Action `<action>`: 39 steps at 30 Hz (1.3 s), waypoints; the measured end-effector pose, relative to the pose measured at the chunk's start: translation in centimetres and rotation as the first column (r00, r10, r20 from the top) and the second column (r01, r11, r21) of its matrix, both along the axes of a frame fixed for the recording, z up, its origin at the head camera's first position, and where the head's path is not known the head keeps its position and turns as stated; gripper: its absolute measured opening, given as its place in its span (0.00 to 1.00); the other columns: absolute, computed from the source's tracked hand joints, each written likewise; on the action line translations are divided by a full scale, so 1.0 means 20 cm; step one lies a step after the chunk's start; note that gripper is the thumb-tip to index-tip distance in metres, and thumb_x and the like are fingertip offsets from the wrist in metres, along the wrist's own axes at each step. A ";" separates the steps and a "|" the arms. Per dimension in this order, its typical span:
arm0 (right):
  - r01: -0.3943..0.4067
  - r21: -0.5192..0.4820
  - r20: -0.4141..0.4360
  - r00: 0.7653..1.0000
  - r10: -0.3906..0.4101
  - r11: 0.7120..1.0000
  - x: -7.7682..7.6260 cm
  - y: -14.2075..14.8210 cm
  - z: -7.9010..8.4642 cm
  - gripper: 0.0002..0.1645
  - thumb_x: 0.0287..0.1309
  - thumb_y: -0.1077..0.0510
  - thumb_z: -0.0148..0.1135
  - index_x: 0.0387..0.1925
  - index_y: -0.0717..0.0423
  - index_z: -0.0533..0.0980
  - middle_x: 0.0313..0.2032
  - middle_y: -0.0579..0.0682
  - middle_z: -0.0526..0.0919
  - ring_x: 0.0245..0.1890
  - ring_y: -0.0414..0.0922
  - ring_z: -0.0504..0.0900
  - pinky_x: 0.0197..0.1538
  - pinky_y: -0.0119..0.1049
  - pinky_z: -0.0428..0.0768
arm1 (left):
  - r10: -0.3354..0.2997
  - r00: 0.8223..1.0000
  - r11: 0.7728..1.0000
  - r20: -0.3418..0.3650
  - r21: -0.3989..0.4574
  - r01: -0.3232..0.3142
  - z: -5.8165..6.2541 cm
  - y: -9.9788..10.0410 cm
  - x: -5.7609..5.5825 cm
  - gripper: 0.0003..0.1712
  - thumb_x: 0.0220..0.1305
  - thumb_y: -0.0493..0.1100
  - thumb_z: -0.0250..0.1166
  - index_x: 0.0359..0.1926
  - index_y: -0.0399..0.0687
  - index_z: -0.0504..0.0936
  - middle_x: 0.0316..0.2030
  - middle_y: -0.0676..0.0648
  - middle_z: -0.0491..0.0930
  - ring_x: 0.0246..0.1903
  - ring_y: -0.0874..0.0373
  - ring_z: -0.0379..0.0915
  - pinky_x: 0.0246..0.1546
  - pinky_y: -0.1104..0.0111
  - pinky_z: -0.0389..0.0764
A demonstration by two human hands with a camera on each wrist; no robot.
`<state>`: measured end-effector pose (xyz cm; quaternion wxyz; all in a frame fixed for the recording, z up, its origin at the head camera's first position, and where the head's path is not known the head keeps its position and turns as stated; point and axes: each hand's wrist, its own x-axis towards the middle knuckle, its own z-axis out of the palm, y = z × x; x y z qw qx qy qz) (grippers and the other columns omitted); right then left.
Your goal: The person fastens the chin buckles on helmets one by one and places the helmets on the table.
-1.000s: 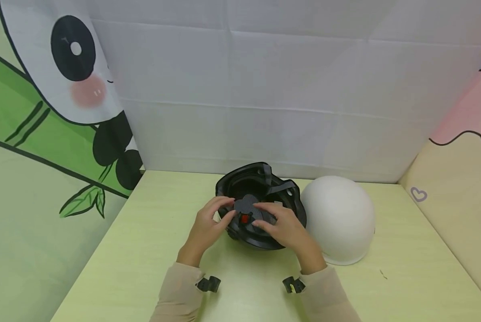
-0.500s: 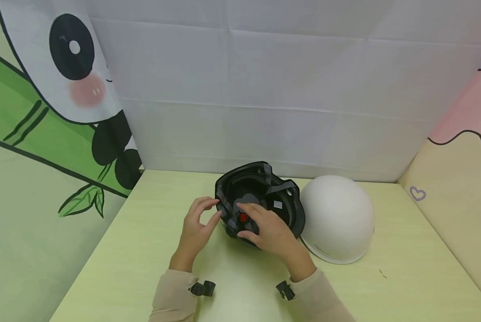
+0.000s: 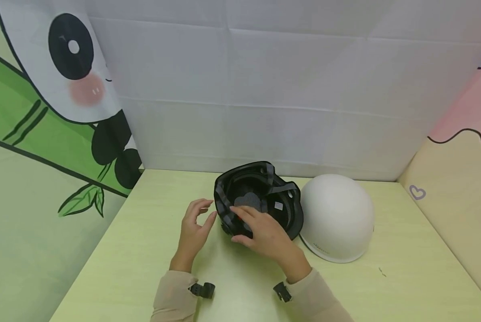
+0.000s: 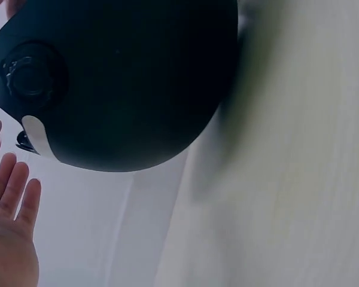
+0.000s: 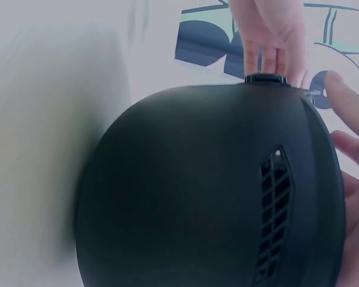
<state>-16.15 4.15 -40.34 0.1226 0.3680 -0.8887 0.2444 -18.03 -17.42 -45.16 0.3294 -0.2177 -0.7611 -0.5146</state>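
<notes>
A black helmet [image 3: 278,197] lies with its hollow side up near the back of the table, dark straps draped over its rim and a small white label inside. My left hand [image 3: 193,232] is beside its left edge, fingers bent loosely and thumb apart, with nothing between them. My right hand [image 3: 266,235] reaches over its near side, fingers above the rim and thumb spread below them. Its palm and fingers cover most of the red buckle area. In the right wrist view, a round knob [image 5: 266,78] stands on the helmet's shell near the left hand.
A white helmet [image 3: 337,219] rests dome up just right of the black one, its lower edge close to it. A pale yellow table [image 3: 144,250] lies under both. Grey-white fabric [image 3: 289,80] rises behind its back edge, with printed panels at the left and right.
My left hand has drawn out leftward from over the black helmet. My right hand has shifted left and now hides the red buckle. The black helmet has turned slightly; the white helmet stays put.
</notes>
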 end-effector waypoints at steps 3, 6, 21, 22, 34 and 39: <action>0.002 0.028 -0.012 1.000 -0.002 1.000 0.01 -0.01 0.00 0.42 0.55 0.44 0.71 0.68 0.50 0.67 0.60 0.52 0.74 0.42 0.50 0.81 0.47 0.46 0.78 | -0.012 1.000 1.000 0.025 0.026 0.012 0.03 0.01 0.02 0.19 0.57 0.21 0.64 0.51 0.24 0.75 0.47 0.27 0.73 0.46 0.36 0.71 0.45 0.45 0.74; 0.007 0.048 -0.025 1.000 -0.005 0.999 0.01 -0.02 -0.01 0.43 0.54 0.43 0.72 0.68 0.50 0.68 0.60 0.51 0.74 0.44 0.50 0.81 0.48 0.46 0.78 | -0.037 0.995 0.998 0.089 0.058 0.032 0.04 0.02 0.03 0.20 0.61 0.23 0.62 0.55 0.23 0.72 0.50 0.25 0.71 0.49 0.35 0.69 0.47 0.43 0.72; 0.048 0.198 -0.014 0.999 -0.046 0.979 0.04 -0.05 -0.05 0.46 0.54 0.46 0.73 0.72 0.46 0.63 0.60 0.49 0.74 0.40 0.47 0.81 0.41 0.44 0.79 | -0.153 0.887 0.985 0.436 0.142 0.100 -0.04 0.01 -0.05 0.25 0.78 0.36 0.44 0.71 0.31 0.60 0.62 0.31 0.66 0.58 0.37 0.67 0.57 0.47 0.68; 0.049 0.202 -0.013 0.999 -0.047 0.978 0.04 -0.05 -0.05 0.46 0.55 0.47 0.73 0.72 0.46 0.62 0.59 0.49 0.75 0.40 0.47 0.81 0.41 0.44 0.79 | -0.160 0.879 0.984 0.450 0.139 0.107 -0.05 0.02 -0.05 0.25 0.78 0.37 0.43 0.71 0.32 0.59 0.63 0.31 0.65 0.57 0.37 0.68 0.56 0.47 0.69; 0.017 0.135 0.018 1.000 -0.019 0.991 0.04 -0.05 -0.07 0.41 0.59 0.57 0.68 0.72 0.50 0.63 0.59 0.50 0.76 0.32 0.44 0.81 0.31 0.35 0.78 | -0.189 0.872 0.981 0.452 0.115 0.153 -0.03 0.05 -0.06 0.25 0.78 0.37 0.42 0.71 0.31 0.59 0.63 0.31 0.64 0.56 0.37 0.68 0.55 0.47 0.70; -0.001 0.076 0.009 1.000 0.000 0.997 0.05 -0.05 -0.06 0.40 0.60 0.59 0.67 0.72 0.53 0.63 0.60 0.51 0.76 0.38 0.45 0.83 0.38 0.37 0.80 | -0.193 0.882 0.980 0.431 0.123 0.155 -0.02 0.06 -0.06 0.25 0.78 0.36 0.41 0.72 0.31 0.58 0.63 0.30 0.62 0.56 0.38 0.67 0.55 0.47 0.69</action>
